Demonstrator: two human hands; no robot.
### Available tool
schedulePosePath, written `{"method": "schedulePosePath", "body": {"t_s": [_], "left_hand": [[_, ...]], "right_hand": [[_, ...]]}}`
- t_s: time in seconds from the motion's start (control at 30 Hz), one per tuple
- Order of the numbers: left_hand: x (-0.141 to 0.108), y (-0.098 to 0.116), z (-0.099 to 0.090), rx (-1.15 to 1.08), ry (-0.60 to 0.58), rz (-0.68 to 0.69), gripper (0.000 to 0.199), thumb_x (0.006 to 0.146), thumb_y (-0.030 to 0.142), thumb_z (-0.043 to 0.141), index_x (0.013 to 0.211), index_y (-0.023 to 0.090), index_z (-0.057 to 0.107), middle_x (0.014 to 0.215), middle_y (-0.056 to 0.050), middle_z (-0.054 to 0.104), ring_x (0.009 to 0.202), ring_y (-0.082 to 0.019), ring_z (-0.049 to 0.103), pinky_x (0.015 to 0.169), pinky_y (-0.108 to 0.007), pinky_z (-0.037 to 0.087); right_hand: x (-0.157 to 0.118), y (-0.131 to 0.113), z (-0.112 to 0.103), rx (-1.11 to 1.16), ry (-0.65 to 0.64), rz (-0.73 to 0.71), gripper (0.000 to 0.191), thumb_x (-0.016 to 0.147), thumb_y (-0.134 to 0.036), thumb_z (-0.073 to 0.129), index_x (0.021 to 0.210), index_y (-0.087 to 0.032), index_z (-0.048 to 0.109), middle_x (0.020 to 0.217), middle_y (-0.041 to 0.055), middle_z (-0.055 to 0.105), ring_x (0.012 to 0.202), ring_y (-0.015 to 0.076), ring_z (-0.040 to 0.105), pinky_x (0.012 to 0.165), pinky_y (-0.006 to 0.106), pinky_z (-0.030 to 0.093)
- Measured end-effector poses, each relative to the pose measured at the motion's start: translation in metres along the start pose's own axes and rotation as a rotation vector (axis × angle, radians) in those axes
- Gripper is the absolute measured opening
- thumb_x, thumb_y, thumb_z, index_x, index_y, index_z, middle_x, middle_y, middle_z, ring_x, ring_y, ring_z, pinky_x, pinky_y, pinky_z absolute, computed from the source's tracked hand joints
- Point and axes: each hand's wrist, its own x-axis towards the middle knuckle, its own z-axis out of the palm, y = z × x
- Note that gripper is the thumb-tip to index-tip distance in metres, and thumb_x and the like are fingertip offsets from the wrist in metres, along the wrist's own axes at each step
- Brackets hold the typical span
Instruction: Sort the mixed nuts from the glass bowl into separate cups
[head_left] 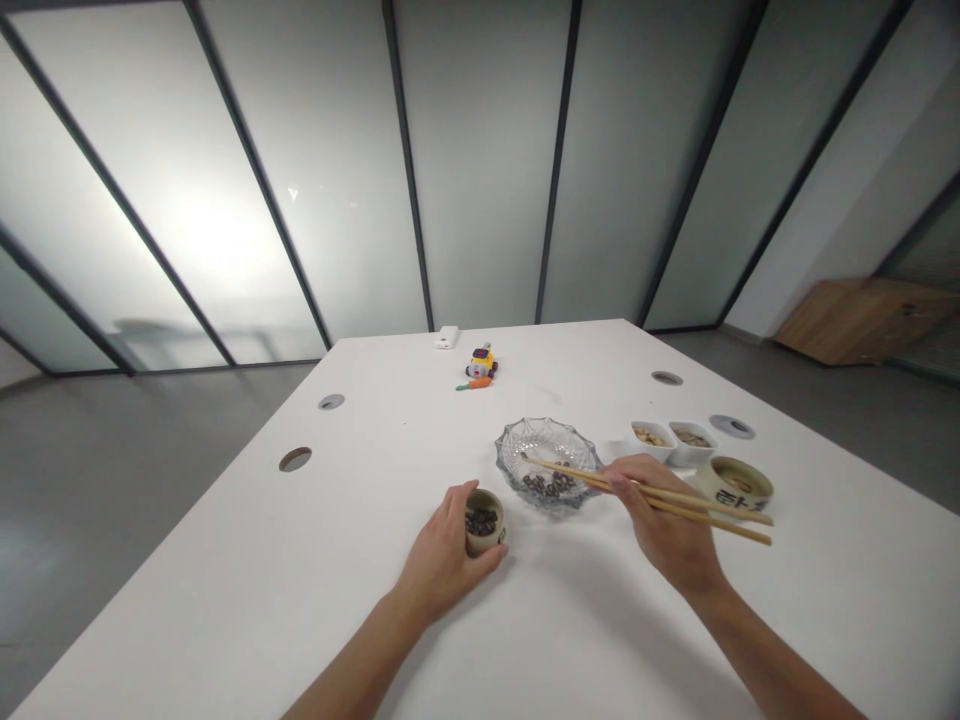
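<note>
My left hand (450,550) is wrapped round a small ceramic cup (493,538) that stands on the table with dark beans (481,521) inside. In my right hand (660,520) is a pair of wooden chopsticks (697,505), their tips reaching over a clear glass bowl (517,437) with a scalloped rim. Several dark brown beans (551,484) lie at the bottom of that bowl. One small dark piece shows close to the chopstick tips; whether they pinch it I cannot tell. Just beyond my right hand stands a larger ceramic bowl (757,492) with dark characters on its side.
Two joined white dishes (660,453) holding light and brownish bits stand at the right. Farther back on the white table (360,580) are a yellow toy vehicle (481,362), an orange toy carrot (475,383) and a white box (447,337). Round holes (295,459) pierce the tabletop near both sides.
</note>
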Motion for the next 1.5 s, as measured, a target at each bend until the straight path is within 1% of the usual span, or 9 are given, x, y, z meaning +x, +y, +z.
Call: {"method": "schedulePosePath", "body": {"t_s": [0.1, 0.17, 0.3, 0.4, 0.53, 0.87, 1.0, 1.27, 1.5], "left_hand": [[0.000, 0.002, -0.001, 0.005, -0.001, -0.009, 0.073, 0.081, 0.029, 0.076, 0.145, 0.023, 0.043, 0.142, -0.014, 0.058, 0.129, -0.032, 0.061, 0.112, -0.049, 0.049], [0.000, 0.002, -0.001, 0.010, -0.002, -0.017, 0.073, 0.081, 0.029, 0.076, 0.145, 0.022, 0.042, 0.142, -0.014, 0.058, 0.129, -0.032, 0.061, 0.112, -0.049, 0.049], [-0.001, 0.001, 0.000, 0.011, -0.008, -0.016, 0.073, 0.081, 0.031, 0.076, 0.145, 0.023, 0.042, 0.141, -0.014, 0.058, 0.130, -0.032, 0.060, 0.113, -0.051, 0.048], [-0.001, 0.000, 0.000, 0.003, -0.011, -0.013, 0.073, 0.080, 0.029, 0.076, 0.145, 0.023, 0.042, 0.141, -0.014, 0.057, 0.130, -0.032, 0.060, 0.114, -0.052, 0.047], [0.000, -0.001, 0.001, -0.008, -0.002, -0.002, 0.073, 0.081, 0.030, 0.076, 0.145, 0.024, 0.041, 0.141, -0.013, 0.057, 0.128, -0.031, 0.061, 0.113, -0.052, 0.048], [0.000, -0.001, 0.001, -0.005, 0.014, 0.010, 0.073, 0.080, 0.029, 0.076, 0.145, 0.025, 0.043, 0.140, -0.013, 0.059, 0.127, -0.031, 0.062, 0.112, -0.050, 0.049], [-0.001, 0.000, 0.000, -0.004, 0.011, 0.006, 0.073, 0.081, 0.031, 0.076, 0.145, 0.024, 0.043, 0.139, -0.013, 0.059, 0.126, -0.031, 0.062, 0.111, -0.050, 0.050], [0.000, -0.004, 0.002, 0.004, 0.006, 0.011, 0.074, 0.081, 0.031, 0.076, 0.146, 0.024, 0.041, 0.142, -0.014, 0.058, 0.128, -0.032, 0.061, 0.113, -0.052, 0.048], [0.000, -0.004, 0.002, 0.009, 0.005, 0.023, 0.073, 0.081, 0.031, 0.076, 0.146, 0.024, 0.041, 0.143, -0.013, 0.058, 0.129, -0.032, 0.061, 0.113, -0.052, 0.048]], "right_hand": [[-0.002, -0.013, 0.002, 0.087, -0.089, 0.041, 0.035, 0.102, -0.046, 0.056, 0.081, -0.024, 0.071, 0.080, 0.0048, 0.073, 0.075, 0.0202, 0.069, 0.066, 0.030, 0.056], [-0.002, -0.015, 0.002, 0.084, -0.125, 0.040, 0.034, 0.101, -0.048, 0.057, 0.081, -0.024, 0.071, 0.081, 0.0042, 0.073, 0.075, 0.0199, 0.070, 0.065, 0.029, 0.055], [0.002, 0.001, -0.005, -0.077, -0.008, -0.006, 0.032, 0.101, -0.049, 0.058, 0.084, -0.024, 0.070, 0.082, 0.0042, 0.073, 0.075, 0.0203, 0.068, 0.065, 0.030, 0.053], [0.005, 0.016, -0.008, -0.168, -0.041, -0.067, 0.036, 0.101, -0.052, 0.056, 0.082, -0.024, 0.068, 0.078, 0.0032, 0.070, 0.071, 0.0193, 0.066, 0.065, 0.031, 0.051], [0.004, 0.028, -0.005, -0.155, -0.100, -0.052, 0.039, 0.102, -0.054, 0.053, 0.081, -0.024, 0.067, 0.074, 0.0021, 0.067, 0.067, 0.0175, 0.063, 0.062, 0.031, 0.050], [0.004, 0.035, -0.006, -0.157, -0.102, -0.029, 0.036, 0.102, -0.052, 0.055, 0.084, -0.024, 0.068, 0.079, 0.0029, 0.069, 0.071, 0.0188, 0.065, 0.066, 0.032, 0.052], [0.005, 0.039, -0.009, -0.160, -0.092, -0.019, 0.036, 0.101, -0.053, 0.056, 0.083, -0.024, 0.067, 0.077, 0.0025, 0.069, 0.070, 0.0184, 0.065, 0.064, 0.032, 0.050], [0.006, 0.038, -0.008, -0.149, -0.133, -0.026, 0.039, 0.101, -0.055, 0.055, 0.080, -0.023, 0.066, 0.077, 0.0033, 0.067, 0.070, 0.0184, 0.063, 0.065, 0.032, 0.053], [0.004, 0.039, -0.010, -0.102, -0.214, -0.034, 0.034, 0.103, -0.048, 0.055, 0.084, -0.024, 0.070, 0.086, 0.0051, 0.070, 0.081, 0.0201, 0.067, 0.072, 0.033, 0.056]]}}
